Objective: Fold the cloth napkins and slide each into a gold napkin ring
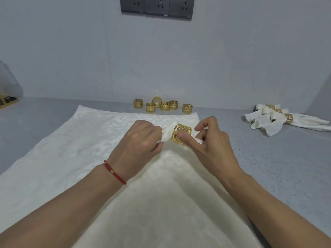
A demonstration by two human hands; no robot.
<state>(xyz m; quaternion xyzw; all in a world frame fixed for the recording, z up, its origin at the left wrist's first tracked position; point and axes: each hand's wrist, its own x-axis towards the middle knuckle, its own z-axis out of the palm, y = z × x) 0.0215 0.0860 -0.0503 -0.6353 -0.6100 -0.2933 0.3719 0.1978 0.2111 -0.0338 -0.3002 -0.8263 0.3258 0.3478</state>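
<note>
A grey speckled surface [268,167] meets a pale wall carrying a row of dark sockets [156,6]. Spread across the surface toward the viewer lies a large cream patterned cloth [80,140]. At the far right sits a pile of finished napkins [279,120], each in a gold band. The left hand [138,140], a red cord bracelet [114,172] on its wrist, pinches the gathered end of a napkin [165,134] poking out of a gold ring [181,134]. The right hand [213,140] pinches that ring between thumb and what looks like the forefinger, its other fingers loosely raised. Six spare rings [162,104] cluster by the wall, beyond the cloth.
</note>
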